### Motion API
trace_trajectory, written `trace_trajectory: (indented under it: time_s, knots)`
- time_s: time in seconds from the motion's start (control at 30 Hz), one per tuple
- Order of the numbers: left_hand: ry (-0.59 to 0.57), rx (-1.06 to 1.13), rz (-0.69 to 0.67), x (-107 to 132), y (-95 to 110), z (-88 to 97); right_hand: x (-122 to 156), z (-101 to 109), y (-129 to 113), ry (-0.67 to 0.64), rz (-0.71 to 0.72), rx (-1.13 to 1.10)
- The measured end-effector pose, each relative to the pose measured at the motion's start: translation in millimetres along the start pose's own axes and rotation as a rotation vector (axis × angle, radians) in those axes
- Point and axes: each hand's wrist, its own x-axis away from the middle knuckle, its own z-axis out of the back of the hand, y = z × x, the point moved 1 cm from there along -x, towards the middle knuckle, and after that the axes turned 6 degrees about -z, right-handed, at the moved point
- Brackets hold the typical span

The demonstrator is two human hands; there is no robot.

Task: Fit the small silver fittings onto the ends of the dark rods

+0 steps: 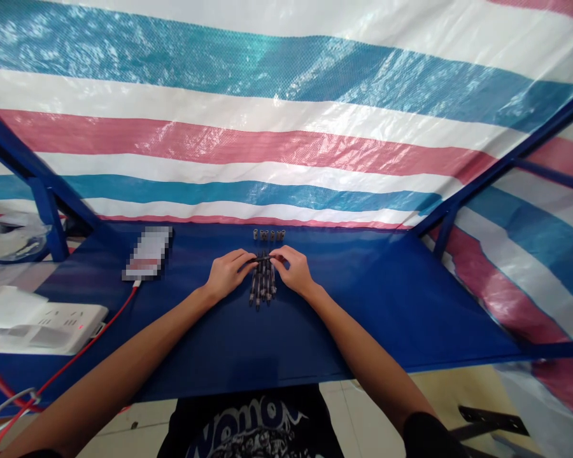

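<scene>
Left grip (228, 273): closed — fingertips pinched on one end of a dark pen (262, 259), which lay crosswise to the arms.
Right grip (292, 270): closed on the other end of the same barrel, with its fingers (277, 254) coming in from the opposite side.
Held item: raised at the top of the pile, roughly level — can't tell whether it still touched the pens below.
Pile: a bunch of dark pens (262, 286) lay side by side just below the grips, running toward the person, slightly fanned. Exact count hidden by the hands.
Row: short pale cylinders (267, 235) stood in a line beyond the hands, near the far edge of the blue bench (363, 305). About five, too small to read detail.
Handling: two-end pinch was the right hold — barrel stayed square, wrists low, and fingers kept off the pile.
Left side: a pixelated phone (148, 253) lay on the bench, with a red cable (109, 331) running down to a white power strip (52, 324) showing a small red light.
Surroundings: a striped blue, white and red tarp (267, 152) hung behind a blue steel frame (48, 216).
Below: the person's dark printed shirt (248, 426) showed under the bench edge, above a tiled floor (358, 420).
</scene>
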Motion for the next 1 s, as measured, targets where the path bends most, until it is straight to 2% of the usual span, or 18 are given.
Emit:
trace_trajectory:
  time_s: [0.1, 0.33, 0.6, 1.0]
  knots:
    - [0.006, 0.010, -0.009, -0.1, 0.3, 0.4, 0.1, 0.1, -0.6, -0.020, 0.026, 0.002]
    - [0.008, 0.018, -0.003, 0.9, -0.7, -0.5, -0.4, -0.4, 1.6, 0.001, -0.059, -0.022]
    - [0.013, 0.042, -0.001, 1.2, -1.1, -0.4, 0.1, -2.1, 1.0, -0.050, -0.067, -0.022]
    - [0.008, 0.050, -0.027, 5.1, -3.8, -2.0, 0.3, -2.9, 3.1, -0.048, -0.056, -0.012]
